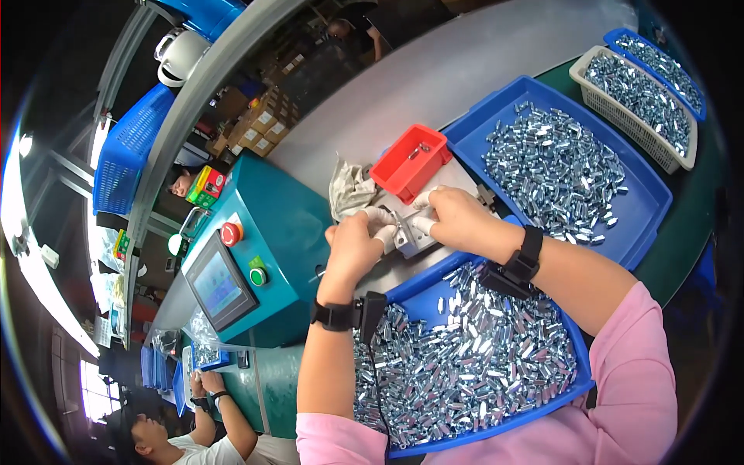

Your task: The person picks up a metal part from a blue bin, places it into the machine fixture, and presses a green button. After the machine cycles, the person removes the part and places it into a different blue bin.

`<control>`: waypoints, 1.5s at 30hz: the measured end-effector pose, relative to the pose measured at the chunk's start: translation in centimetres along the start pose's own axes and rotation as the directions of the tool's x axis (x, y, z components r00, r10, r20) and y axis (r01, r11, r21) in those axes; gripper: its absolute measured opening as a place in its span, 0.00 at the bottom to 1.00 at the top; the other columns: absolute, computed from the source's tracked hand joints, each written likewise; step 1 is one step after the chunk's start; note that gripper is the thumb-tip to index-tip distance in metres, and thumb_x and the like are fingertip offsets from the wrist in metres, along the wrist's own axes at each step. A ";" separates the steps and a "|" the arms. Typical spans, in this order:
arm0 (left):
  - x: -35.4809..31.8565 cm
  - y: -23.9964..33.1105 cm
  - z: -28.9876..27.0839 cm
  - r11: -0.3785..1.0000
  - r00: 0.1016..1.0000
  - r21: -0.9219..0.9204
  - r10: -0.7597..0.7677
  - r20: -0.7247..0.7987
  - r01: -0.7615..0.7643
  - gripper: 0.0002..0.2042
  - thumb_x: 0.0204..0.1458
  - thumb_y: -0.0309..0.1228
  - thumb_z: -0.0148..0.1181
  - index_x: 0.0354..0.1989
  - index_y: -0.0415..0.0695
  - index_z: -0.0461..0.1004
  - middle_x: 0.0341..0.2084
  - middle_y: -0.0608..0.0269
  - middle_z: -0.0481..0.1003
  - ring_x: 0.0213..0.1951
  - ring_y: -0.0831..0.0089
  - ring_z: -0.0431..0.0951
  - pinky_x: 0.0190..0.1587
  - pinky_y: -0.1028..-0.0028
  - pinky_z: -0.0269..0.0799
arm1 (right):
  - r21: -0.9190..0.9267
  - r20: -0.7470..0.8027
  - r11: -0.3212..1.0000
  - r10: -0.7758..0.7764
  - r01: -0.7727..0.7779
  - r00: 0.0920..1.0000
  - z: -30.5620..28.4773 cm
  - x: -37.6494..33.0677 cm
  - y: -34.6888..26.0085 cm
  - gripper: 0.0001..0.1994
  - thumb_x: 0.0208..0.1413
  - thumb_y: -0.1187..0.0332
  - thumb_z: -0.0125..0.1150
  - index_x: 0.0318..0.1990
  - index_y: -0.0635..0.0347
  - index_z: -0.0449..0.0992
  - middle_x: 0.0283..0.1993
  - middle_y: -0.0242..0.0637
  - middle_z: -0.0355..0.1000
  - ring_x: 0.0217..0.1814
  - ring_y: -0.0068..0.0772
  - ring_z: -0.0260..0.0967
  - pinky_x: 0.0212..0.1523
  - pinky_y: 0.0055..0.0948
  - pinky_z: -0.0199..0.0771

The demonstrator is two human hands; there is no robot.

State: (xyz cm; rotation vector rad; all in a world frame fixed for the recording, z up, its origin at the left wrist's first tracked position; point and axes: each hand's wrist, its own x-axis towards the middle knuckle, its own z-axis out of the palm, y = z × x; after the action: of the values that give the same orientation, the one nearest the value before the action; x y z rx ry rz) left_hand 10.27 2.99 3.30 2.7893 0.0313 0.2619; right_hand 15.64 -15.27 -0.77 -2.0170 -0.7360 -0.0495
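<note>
A small grey metal fixture [413,235] stands on a pale plate, with both of my hands at it. My left hand [358,242] is closed in a pinch at the fixture's left side, its white-covered fingertips hiding whatever is between them. From the other side my right hand [461,221] curls its covered thumb and forefinger against the fixture's top. What it grips is too small to tell. Just beyond my hands sits a red bin [411,167] with a few small metal parts inside. Closest to me, a blue tray [580,372] holds a heap of shiny metal fittings [473,364].
Another blue tray [647,205] of fittings lies at the right, past it a white basket [577,74] and a smaller blue tray [612,35]. A crumpled cloth [350,186] rests beside a teal machine [287,209] with a screen [219,280] and red button [231,234]. A co-worker [155,438] sits lower left.
</note>
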 end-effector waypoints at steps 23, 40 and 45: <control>-9.7 2.3 2.9 0.970 0.921 -0.238 0.141 0.364 -0.055 0.09 0.46 0.32 0.62 0.34 0.41 0.76 0.25 0.52 0.75 0.28 0.55 0.76 0.33 0.62 0.71 | 0.292 0.617 0.894 0.096 -0.340 0.781 1.4 -1.8 -1.0 0.29 0.56 0.67 0.58 0.66 0.47 0.58 0.26 0.33 0.71 0.17 0.18 0.62 0.20 0.22 0.65; -10.5 2.8 2.7 0.966 0.927 -0.245 0.167 0.334 -0.086 0.09 0.45 0.29 0.63 0.34 0.40 0.76 0.27 0.54 0.76 0.27 0.65 0.77 0.33 0.69 0.71 | 0.287 0.461 0.958 -0.117 -0.022 0.880 2.3 -1.7 0.1 0.29 0.50 0.61 0.62 0.61 0.59 0.65 0.40 0.46 0.76 0.25 0.31 0.71 0.31 0.30 0.73; -10.8 2.2 2.3 0.959 0.937 -0.255 0.196 0.290 -0.122 0.09 0.46 0.30 0.63 0.34 0.40 0.76 0.27 0.54 0.76 0.27 0.64 0.77 0.33 0.68 0.71 | 0.240 0.447 0.962 0.011 -0.132 0.894 -0.2 -0.7 -1.7 0.24 0.51 0.60 0.61 0.55 0.61 0.70 0.37 0.46 0.76 0.26 0.33 0.72 0.33 0.34 0.73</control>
State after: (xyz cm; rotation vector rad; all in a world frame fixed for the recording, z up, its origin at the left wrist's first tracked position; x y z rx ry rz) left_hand 0.03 -0.41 0.00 2.5657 -0.2870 -0.1342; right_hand 14.27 -15.16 0.40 -1.8077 -0.8956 0.5449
